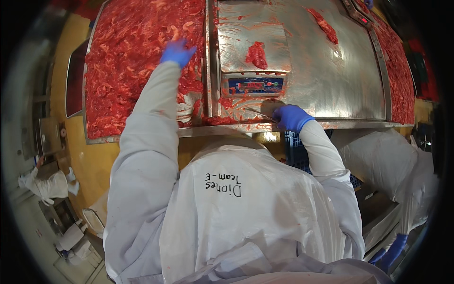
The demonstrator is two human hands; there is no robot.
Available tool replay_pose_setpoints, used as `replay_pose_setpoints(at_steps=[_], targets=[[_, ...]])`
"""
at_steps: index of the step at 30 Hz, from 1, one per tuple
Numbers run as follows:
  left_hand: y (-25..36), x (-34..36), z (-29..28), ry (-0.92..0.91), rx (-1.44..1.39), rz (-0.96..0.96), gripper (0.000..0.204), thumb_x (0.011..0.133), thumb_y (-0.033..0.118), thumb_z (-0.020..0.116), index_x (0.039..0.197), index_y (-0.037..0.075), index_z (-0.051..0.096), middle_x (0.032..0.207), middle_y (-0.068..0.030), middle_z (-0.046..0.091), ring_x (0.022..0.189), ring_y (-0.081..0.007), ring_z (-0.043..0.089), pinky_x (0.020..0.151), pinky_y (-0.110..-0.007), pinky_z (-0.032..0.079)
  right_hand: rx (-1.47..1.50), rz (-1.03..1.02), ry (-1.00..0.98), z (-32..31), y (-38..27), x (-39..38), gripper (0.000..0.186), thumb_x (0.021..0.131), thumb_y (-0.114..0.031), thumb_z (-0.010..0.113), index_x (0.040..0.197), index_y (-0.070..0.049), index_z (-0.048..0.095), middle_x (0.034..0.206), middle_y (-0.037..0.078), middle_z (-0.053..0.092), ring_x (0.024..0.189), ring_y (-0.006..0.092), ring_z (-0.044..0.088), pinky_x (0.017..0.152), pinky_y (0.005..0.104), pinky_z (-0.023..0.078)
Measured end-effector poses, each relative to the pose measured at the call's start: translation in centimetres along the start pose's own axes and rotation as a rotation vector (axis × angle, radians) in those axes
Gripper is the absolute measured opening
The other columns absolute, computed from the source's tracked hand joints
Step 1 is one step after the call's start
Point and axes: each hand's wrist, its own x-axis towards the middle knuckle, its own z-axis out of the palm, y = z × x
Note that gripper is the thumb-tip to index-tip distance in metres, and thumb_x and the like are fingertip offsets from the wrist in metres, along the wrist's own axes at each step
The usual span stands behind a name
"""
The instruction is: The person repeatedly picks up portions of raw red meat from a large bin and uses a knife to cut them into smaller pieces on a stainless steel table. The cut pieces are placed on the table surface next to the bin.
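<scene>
My left hand (178, 53), in a blue glove, is over the big heap of red meat pieces (123, 71) at the left. Its fingers are spread and slightly blurred, and nothing shows in them. Near the front edge of the steel table, my right hand (292, 117), also blue-gloved, is closed around a slim, blade-like metal tool (259, 113) pointing left; its handle is hidden in the fist. Between the hands, beyond the tool, stands a digital scale (227, 86) with a lit red display. One small piece of meat (257, 55) lies on its pan.
A long strip of meat (323, 26) lies on the steel table (345, 71). More meat (398, 78) fills the right side past a metal divider (381, 66). Below the edge is a blue crate (297, 151). A co-worker in white (378, 161) stands close at my right.
</scene>
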Motion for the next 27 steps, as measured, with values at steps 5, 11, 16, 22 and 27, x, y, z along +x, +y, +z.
replay_pose_setpoints(at_steps=[5,11,16,22,27], targets=[[-2.7,-13.6,9.1,0.174,0.132,0.187,0.062,0.091,0.050,0.074,0.133,0.008,0.062,0.129,-0.0339,0.060,0.122,-0.0482,0.061,0.102,-0.053,0.053,0.321,-0.142,0.198,3.4,0.5,0.3,0.034,0.089,-0.024,0.077,0.121,-0.011,0.075,0.106,0.015,0.077,0.097,0.0331,0.074,0.088,0.0415,0.058],[-2.2,-18.7,9.8,0.120,-0.078,0.448,0.018,0.088,0.017,0.067,0.102,0.006,0.063,0.098,-0.0216,0.066,0.103,-0.0417,0.065,0.087,-0.051,0.055,0.906,-0.036,0.386,8.3,0.4,1.6,0.027,0.091,-0.008,0.073,0.118,-0.006,0.076,0.099,0.007,0.076,0.089,0.0138,0.071,0.081,0.0317,0.058],[1.5,-12.7,-0.3,-0.263,-0.192,0.404,0.016,0.094,0.019,0.065,0.100,0.005,0.066,0.093,-0.0201,0.069,0.085,-0.0375,0.071,0.074,-0.047,0.056,1.163,-0.006,0.403,8.0,-0.2,1.1,0.031,0.092,-0.002,0.069,0.123,-0.001,0.072,0.112,0.008,0.077,0.094,0.0137,0.071,0.084,0.0280,0.057],[12.2,-6.3,-9.0,-0.088,-0.485,0.703,0.027,0.087,0.012,0.071,0.113,0.006,0.069,0.100,-0.0163,0.070,0.098,-0.0350,0.071,0.085,-0.042,0.057,1.328,-0.030,0.393,6.3,-1.3,0.7,0.035,0.094,0.002,0.069,0.130,0.000,0.069,0.120,0.010,0.076,0.104,0.0161,0.072,0.089,0.0277,0.056],[15.7,-4.1,-6.4,0.047,-0.366,0.658,0.043,0.088,0.024,0.073,0.127,0.006,0.068,0.125,-0.0185,0.067,0.117,-0.0369,0.065,0.105,-0.043,0.052,1.434,-0.109,0.463,5.6,-0.6,0.1,0.038,0.096,-0.004,0.072,0.133,0.001,0.066,0.119,0.007,0.074,0.105,0.0148,0.069,0.095,0.0304,0.055]])
